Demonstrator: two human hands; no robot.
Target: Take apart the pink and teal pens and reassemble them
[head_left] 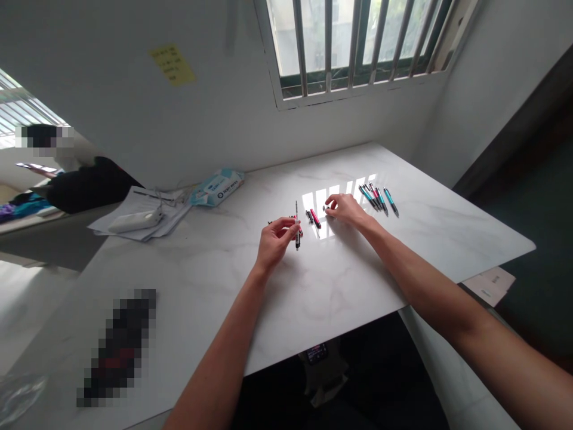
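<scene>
— Desk (pixel 333 289), near edge inward. What's there?

— Forearms (pixel 235 337) cross the near edge. Off left, a dark item (pixel 117 352), pixelated, can't say what.

— Left hand (pixel 273 243)?

— Fingers closed in a pinch on a slim pen body (pixel 298 240), near upright, black at the bottom, thin tip up. Looks lifted off the desk.

— Right hand (pixel 349 209)?

— Slightly farther in. Thumb and finger nearly together on a small pale part (pixel 324 208). Mostly covered, can't tell which piece.

— Between them?

— Red pen piece (pixel 316 218) and a short black piece (pixel 308 217) side by side on the desk, apart from both hands.

— Handling advice?

— Pinch the pen body by its thick section, lightly; I'd expect the thin tip to bend if pushed sideways. Small part could pop out and roll, so work low over the desk, wrists steady. Mind the loose pieces, a sleeve-side bump would scatter them.

— Farther back?

— Cluster of pens (pixel 374 198), teal, black and red, beyond the right wrist, one teal pen (pixel 391 202) just beside it. Wipes packet (pixel 218 187) back left, well apart. Then wall, barred window (pixel 344 51).
</scene>
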